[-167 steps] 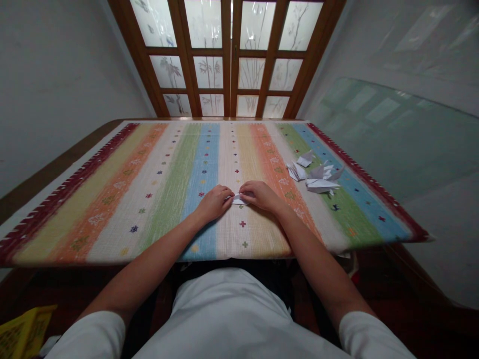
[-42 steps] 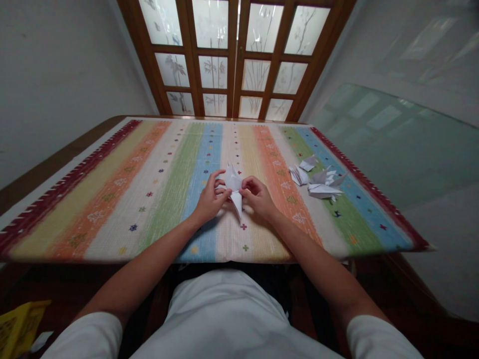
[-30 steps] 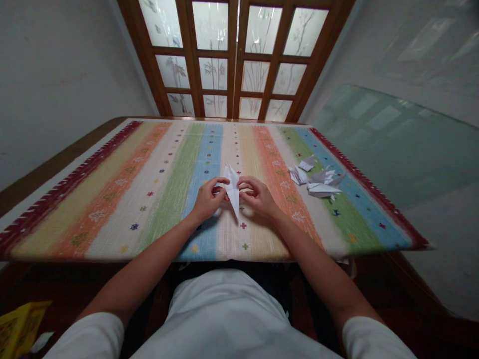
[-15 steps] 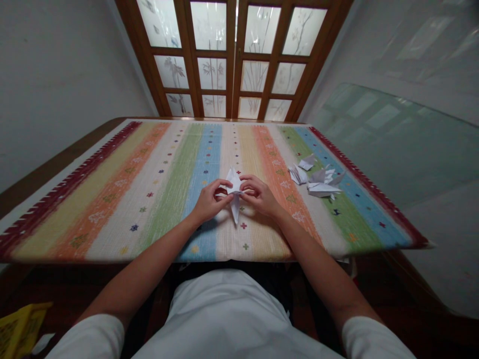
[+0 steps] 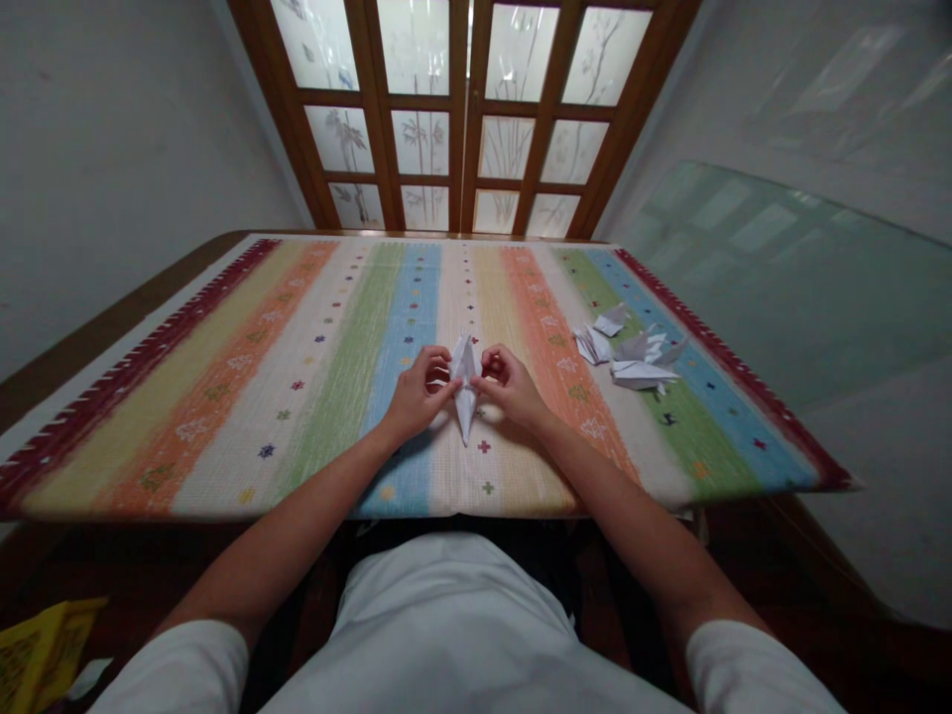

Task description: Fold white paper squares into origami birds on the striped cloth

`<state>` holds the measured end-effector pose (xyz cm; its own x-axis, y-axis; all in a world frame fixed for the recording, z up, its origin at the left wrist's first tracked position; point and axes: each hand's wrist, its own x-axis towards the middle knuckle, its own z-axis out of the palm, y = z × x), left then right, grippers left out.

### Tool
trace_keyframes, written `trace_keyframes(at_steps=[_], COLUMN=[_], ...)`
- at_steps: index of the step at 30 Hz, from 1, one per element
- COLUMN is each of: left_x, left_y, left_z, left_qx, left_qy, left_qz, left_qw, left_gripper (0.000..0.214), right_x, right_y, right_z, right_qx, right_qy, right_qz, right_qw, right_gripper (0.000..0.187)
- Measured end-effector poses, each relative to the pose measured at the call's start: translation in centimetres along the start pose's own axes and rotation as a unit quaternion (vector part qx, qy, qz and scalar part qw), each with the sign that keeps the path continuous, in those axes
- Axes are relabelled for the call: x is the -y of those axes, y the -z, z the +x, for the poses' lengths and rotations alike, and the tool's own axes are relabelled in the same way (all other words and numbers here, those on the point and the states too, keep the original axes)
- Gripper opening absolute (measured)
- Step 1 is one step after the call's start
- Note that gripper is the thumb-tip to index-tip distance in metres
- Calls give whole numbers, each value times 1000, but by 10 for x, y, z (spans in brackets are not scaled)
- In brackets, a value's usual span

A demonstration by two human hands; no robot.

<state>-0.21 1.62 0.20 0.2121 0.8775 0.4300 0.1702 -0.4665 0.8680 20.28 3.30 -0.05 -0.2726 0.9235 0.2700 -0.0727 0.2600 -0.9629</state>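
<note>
A small white folded paper piece point(image 5: 464, 389) is held upright just above the striped cloth point(image 5: 312, 377), pointed ends up and down. My left hand point(image 5: 417, 394) pinches its left side with curled fingers. Its right side is pinched by my right hand point(image 5: 508, 385). Both hands hover near the table's front middle.
A heap of several finished white folded paper figures point(image 5: 629, 352) lies on the cloth to the right of my hands. The table's front edge point(image 5: 446, 511) is close to my body. Glass-paned wooden doors point(image 5: 461, 109) stand behind the table. A yellow object point(image 5: 37, 654) lies on the floor at lower left.
5.6 s ago both hands pressed the paper flat on the cloth. They have since lifted it upright, and over the last second narrowed it between the fingers.
</note>
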Motion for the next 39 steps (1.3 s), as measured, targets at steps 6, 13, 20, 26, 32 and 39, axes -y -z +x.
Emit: trace_keyframes(at_steps=[6, 13, 20, 26, 32, 39], left_x=[-7, -10, -10, -11, -8, -5], left_y=[-1, -2, -1, -2, -1, 0], left_z=[-2, -3, -2, -2, -1, -1], left_qx=[38, 37, 57, 46, 17, 25], left_qy=[-43, -44, -48, -36, -45, -59], left_qz=[61, 60, 85, 81, 76, 71], left_qw=[996, 997, 994, 995, 996, 995], left_gripper=[6, 23, 25, 24, 24, 24], right_x=[1, -3, -1, -4, -5, -9], right_y=[-2, -3, 0, 0, 1, 5], right_z=[0, 1, 0, 0, 1, -1], right_qx=[-13, -14, 7, 8, 42, 52], right_qy=[0, -54, -28, -16, -19, -40], right_qz=[8, 61, 0, -5, 27, 37], right_qw=[1000, 997, 1000, 1000, 999, 997], right_gripper=[43, 47, 42, 42, 52, 53])
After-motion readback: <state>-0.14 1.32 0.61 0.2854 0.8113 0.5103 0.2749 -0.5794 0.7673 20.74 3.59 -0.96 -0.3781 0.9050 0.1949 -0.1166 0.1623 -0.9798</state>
